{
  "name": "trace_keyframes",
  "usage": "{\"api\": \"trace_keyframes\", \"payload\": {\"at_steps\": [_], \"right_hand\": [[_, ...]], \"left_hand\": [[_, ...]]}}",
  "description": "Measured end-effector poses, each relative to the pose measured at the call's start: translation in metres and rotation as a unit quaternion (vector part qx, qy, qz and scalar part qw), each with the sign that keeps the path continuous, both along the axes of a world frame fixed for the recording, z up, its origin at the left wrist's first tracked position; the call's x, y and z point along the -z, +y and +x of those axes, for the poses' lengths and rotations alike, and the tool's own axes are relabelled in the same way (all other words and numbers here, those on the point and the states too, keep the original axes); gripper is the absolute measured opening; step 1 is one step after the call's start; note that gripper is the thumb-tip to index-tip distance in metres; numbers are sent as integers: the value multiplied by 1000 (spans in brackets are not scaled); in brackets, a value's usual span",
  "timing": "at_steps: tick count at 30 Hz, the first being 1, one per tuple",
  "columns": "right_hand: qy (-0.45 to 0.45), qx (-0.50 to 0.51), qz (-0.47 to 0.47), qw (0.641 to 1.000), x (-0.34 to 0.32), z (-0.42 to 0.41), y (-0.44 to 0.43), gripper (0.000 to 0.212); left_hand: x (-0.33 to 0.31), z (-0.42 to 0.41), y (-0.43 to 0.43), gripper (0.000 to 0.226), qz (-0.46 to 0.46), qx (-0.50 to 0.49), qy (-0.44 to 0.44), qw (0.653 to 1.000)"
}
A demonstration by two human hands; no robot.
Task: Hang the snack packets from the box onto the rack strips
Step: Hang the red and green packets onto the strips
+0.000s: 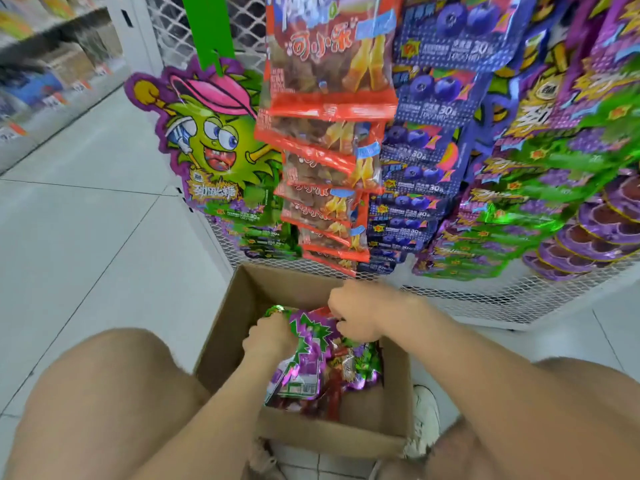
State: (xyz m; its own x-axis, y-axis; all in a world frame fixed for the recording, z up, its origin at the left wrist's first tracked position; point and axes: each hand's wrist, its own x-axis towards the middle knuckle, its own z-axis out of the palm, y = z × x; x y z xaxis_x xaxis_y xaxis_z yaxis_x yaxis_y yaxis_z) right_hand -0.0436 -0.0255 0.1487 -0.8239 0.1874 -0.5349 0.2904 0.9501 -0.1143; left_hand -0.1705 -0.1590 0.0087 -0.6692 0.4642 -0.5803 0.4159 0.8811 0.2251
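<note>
An open cardboard box (228, 327) stands on the floor between my knees, with several snack packets inside. My left hand (268, 337) grips the upper edge of a purple and green packet (310, 355) in the box. My right hand (356, 315) is curled over the packets at the box's far side, pinching a red packet edge (323, 311). Above the box hang rack strips full of packets: a red strip (329, 140), a blue strip (422, 150) and green and purple ones (526, 202).
A green strip (206, 32) carries a cartoon character card (211, 140) at the left. A white mesh rack (485, 299) stands behind the box. Tiled floor (86, 220) opens to the left, with store shelves (41, 64) beyond. My white shoe (426, 417) sits right of the box.
</note>
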Motion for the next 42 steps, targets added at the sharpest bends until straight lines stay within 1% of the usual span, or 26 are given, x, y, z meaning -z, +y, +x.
{"api": "trace_keyframes", "payload": {"at_steps": [3, 4, 5, 7, 8, 9, 10, 11, 13, 14, 16, 18, 21, 22, 25, 26, 28, 31, 33, 34, 35, 36, 38, 39, 41, 42], "right_hand": [[-3, 1, 3, 1000, 3, -11, 9, 35], [-2, -1, 6, 1000, 3, -14, 12, 33], [-2, -2, 7, 1000, 5, -17, 14, 30], [2, -4, 10, 1000, 7, -22, 16, 27], [4, -8, 12, 1000, 7, -23, 16, 28], [1, -15, 14, 1000, 9, -25, 15, 28], [-3, -23, 16, 1000, 9, -26, 14, 27], [-8, -30, 15, 999, 11, -27, 12, 25], [-11, -36, 8, 999, 13, -28, 9, 19], [-14, -38, 6, 999, 12, -29, 9, 18], [-15, -36, -1, 999, 11, -30, 8, 20], [-12, -33, -4, 999, 8, -31, 6, 23], [-19, -33, -4, 999, 3, -34, 7, 27], [-23, -32, -4, 999, 1, -35, 7, 29], [-33, -20, -3, 999, -4, -35, 9, 33], [-26, -11, -6, 1000, -7, -33, 10, 28], [-10, 18, 2, 1000, -10, -29, 11, 6], [-28, 36, 3, 999, -19, -18, 14, 54], [-37, 49, -14, 998, -28, -9, 16, 81], [-34, 63, -28, 997, -32, -5, 18, 90], [-21, 74, -39, 996, -38, 0, 19, 92], [2, 85, -48, 995, -44, 3, 19, 85], [95, 124, -68, 985, -52, 8, 18, 50], [150, 154, -88, 973, -55, 11, 16, 41], [256, 209, -144, 933, -65, 16, 10, 39], [309, 229, -170, 907, -71, 16, 5, 30]], "left_hand": [[60, 6, 4, 33, -34, -14, -32, 999], [81, 7, 5, 42, -38, -19, -40, 998], [101, 8, 7, 60, -38, -27, -44, 998], [139, 11, 7, 105, -44, -36, -45, 997], [157, 14, 6, 120, -45, -35, -43, 997], [170, 17, 5, 128, -50, -31, -40, 997], [179, 21, 4, 129, -57, -25, -24, 998], [185, 23, 3, 125, -64, -17, 3, 998], [185, 22, 6, 100, -65, 24, 67, 995], [179, 19, 9, 88, -66, 53, 81, 993], [169, 15, 11, 77, -70, 93, 72, 991], [157, 14, 9, 65, -72, 108, 61, 990], [141, 15, 3, 34, -60, 141, 82, 985], [131, 16, 2, 28, -62, 155, 94, 981], [93, 15, 3, 28, -51, 163, 122, 978], [76, 13, 4, 27, -38, 156, 121, 980], [39, 6, 8, 26, -5, 152, 113, 982], [-21, -17, 11, 26, 63, 156, 70, 983], [-62, -36, 7, 23, 117, 165, 19, 979], [-80, -45, 4, 23, 145, 172, -8, 974], [-98, -53, -2, 21, 178, 177, -27, 968], [-120, -55, -10, 20, 207, 176, -47, 961], [-153, -56, -25, 27, 263, 154, -80, 949], [-165, -56, -32, 25, 299, 138, -99, 939], [-181, -61, -45, 12, 368, 91, -128, 917], [-187, -63, -49, 16, 395, 56, -136, 907]]}}
